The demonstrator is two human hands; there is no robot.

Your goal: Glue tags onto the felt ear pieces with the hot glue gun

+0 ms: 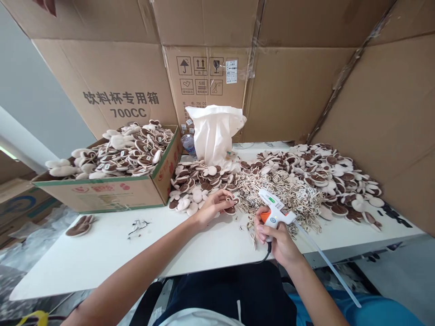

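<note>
Over the bench (112,253), inward from its front edge, the left hand (211,209) is pinching a brown pale-rimmed piece (231,210), its grip nearly closed. The right hand (277,240) is wrapping its grip around a white glue gun (274,210), pointing toward the back edge.

Your left hand (211,209) pinches a brown-and-cream piece (231,207) while your right hand (274,233) grips a white glue gun (273,206) beside heaped cords (285,194).

Left hand (211,209) pinching; right hand (279,239) gripping.
</note>
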